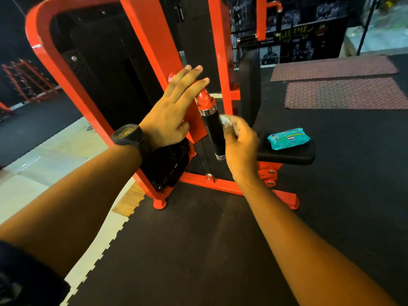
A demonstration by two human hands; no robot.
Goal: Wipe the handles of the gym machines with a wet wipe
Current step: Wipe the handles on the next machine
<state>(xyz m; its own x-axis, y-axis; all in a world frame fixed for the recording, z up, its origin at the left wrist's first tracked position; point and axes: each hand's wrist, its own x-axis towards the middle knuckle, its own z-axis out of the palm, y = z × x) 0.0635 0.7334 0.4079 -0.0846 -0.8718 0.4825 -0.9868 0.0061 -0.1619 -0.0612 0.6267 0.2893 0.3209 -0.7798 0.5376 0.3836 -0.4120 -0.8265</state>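
Right hand (pixel 239 140) pinches wet wipe (pixel 226 121) against upper grip of near handle (pixel 213 133). Left hand (pixel 172 107) lies flat, fingers straight, on red lever arm (pixel 204 98) at 11 o'clock. I judge the lower grip and the far handle (pixel 247 38), 1 o'clock, remain. Wipes pack (pixel 288 138) at 3 o'clock.

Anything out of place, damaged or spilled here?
Nothing looks damaged or spilled. Only the wipe pack lies on the seat. The right hand presses a wipe to the handle.

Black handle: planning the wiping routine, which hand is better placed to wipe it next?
Right. The right hand holds the wet wipe at the black handle; the left hand rests open on the red frame, holding nothing.
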